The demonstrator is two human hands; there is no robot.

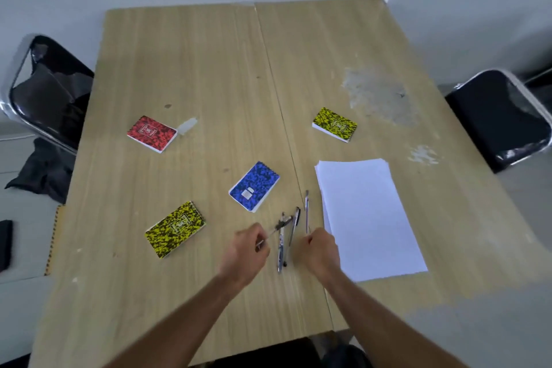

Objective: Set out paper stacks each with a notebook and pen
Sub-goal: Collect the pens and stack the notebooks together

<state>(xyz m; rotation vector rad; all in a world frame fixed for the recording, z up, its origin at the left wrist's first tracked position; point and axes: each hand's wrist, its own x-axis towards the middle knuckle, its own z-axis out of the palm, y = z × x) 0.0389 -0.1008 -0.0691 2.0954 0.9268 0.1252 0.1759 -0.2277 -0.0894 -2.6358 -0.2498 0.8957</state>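
Note:
A stack of white paper (pixel 369 215) lies on the right half of the wooden table (pixel 185 69). Several small speckled notebooks lie flat: a red one (pixel 151 133) at the left, a yellow one (pixel 335 124) beyond the paper, a blue one (pixel 254 186) in the middle, and another yellow one (pixel 175 229) near left. My left hand (pixel 248 251) pinches a pen (pixel 273 231) by its end. My right hand (pixel 321 249) holds a second pen (pixel 306 210) upright-pointing away. Two more pens (pixel 287 240) lie on the table between my hands.
A black chair with a chrome frame (pixel 44 89) stands at the table's left, another black chair (pixel 498 119) at the right. A spiral-bound pad edge (pixel 53 239) pokes out at the table's left edge. White walls close the far side.

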